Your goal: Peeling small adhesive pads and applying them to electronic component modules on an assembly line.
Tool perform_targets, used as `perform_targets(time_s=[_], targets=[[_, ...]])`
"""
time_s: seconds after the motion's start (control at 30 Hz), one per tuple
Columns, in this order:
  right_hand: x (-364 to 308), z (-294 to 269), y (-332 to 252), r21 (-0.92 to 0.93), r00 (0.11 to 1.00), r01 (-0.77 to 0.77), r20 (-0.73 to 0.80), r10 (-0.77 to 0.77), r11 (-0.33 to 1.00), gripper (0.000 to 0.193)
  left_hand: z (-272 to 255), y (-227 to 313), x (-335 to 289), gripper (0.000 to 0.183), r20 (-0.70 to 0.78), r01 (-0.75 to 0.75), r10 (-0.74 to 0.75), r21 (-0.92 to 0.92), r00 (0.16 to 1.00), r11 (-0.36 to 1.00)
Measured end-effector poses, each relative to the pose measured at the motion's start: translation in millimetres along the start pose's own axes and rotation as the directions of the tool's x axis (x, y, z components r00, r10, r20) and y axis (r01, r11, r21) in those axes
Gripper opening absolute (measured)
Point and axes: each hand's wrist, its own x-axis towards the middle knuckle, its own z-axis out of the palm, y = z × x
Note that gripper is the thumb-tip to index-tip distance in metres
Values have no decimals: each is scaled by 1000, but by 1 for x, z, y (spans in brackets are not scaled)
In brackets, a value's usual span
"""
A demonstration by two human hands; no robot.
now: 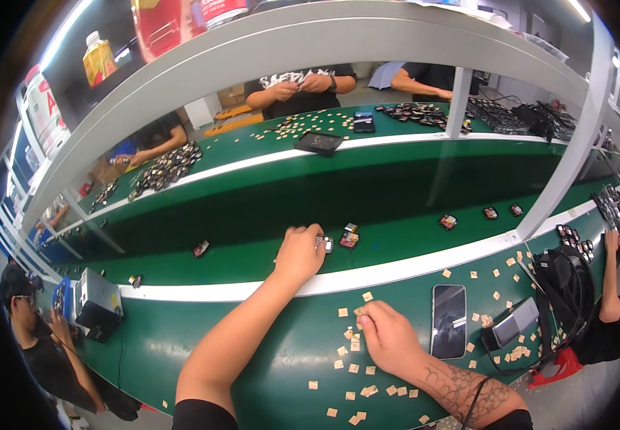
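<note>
The left hand (298, 252) closes its fingers on a small electronic piece (328, 244), a similar piece (349, 236) just to its right. Nearer the body, the right hand (390, 340) pinches a tan square (359, 312), loose squares (354, 368) below and a phone (448, 321) to its right.

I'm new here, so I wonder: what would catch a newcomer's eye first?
Probably the left hand, beyond the white rail, touching a small piece. Nearer, tan squares lie scattered on the green table around the right hand. A phone lies to that hand's right.
</note>
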Motion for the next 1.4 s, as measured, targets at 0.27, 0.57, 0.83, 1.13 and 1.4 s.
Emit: perform_targets(time_s=[0.27,0.57,0.83,1.13,1.4], targets=[[4,-3,0,46,992,128,-27,-127,991,12,37,56,19,40,124,-31,13,145,992,989],[2,-16,-1,155,981,168,-123,-150,974,13,-17,78,-58,56,276,-117,227,-365,934,924],[-2,-24,-17,-52,960,110,266,-92,993,16,-63,54,-154,67,288,-131,286,-458,914,879],[-5,-8,-26,-413,910,206,415,-18,887,16,-60,51,-165,64,211,-181,313,-479,926,859],[-9,1,-27,-466,945,195,324,-39,863,11,-61,53,-165,54,201,-210,349,-503,915,839]])
